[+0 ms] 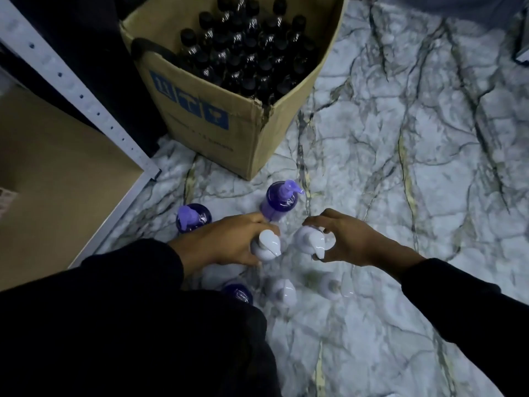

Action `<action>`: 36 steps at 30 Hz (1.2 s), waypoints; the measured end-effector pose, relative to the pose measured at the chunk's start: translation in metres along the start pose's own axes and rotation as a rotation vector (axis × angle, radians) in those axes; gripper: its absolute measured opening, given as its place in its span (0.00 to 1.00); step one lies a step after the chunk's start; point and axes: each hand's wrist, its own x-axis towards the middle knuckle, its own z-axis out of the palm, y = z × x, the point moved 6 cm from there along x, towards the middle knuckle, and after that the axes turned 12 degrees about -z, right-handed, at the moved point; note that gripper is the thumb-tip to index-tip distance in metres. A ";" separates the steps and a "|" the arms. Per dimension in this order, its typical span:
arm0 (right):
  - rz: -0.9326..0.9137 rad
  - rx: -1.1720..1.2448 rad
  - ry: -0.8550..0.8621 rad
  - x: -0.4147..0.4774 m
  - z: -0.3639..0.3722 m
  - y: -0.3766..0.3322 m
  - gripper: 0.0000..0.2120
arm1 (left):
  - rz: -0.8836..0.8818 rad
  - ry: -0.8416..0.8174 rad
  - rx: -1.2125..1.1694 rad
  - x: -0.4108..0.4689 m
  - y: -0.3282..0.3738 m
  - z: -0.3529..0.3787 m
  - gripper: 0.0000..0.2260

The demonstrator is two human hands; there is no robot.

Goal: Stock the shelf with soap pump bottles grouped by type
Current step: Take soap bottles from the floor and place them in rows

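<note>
Several soap pump bottles stand on the marble floor (400, 167). My left hand (226, 239) grips a white pump bottle (267, 245) around its neck. My right hand (347, 239) curls around a second white pump bottle (313, 242), thumb and fingers on either side of its pump head. A purple pump bottle (282, 200) stands just beyond my hands, another purple bottle (193, 217) stands to the left, and a third purple bottle (237, 292) shows partly under my left sleeve. Two more white bottles (283, 292) (333, 285) stand nearer me.
A cardboard box (217, 118) full of dark capped bottles (246, 47) stands on the floor behind. The shelf (51, 167) with a brown board and a white perforated metal upright (74, 87) is at the left.
</note>
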 end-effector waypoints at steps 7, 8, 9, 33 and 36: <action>-0.203 -0.013 0.110 -0.001 -0.083 -0.111 0.33 | -0.030 0.299 -0.078 -0.104 0.045 -0.100 0.20; -0.236 0.001 0.133 0.000 -0.095 -0.131 0.32 | -0.048 0.341 -0.088 -0.122 0.050 -0.113 0.21; -0.263 0.013 0.155 0.001 -0.108 -0.151 0.30 | -0.071 0.379 -0.106 -0.142 0.054 -0.124 0.24; -0.834 0.686 0.057 0.055 -0.116 -0.643 0.28 | -0.181 1.621 -0.716 -0.625 0.041 -0.157 0.18; -0.838 0.797 0.001 0.072 -0.087 -0.684 0.28 | -0.190 1.756 -0.806 -0.656 0.025 -0.145 0.14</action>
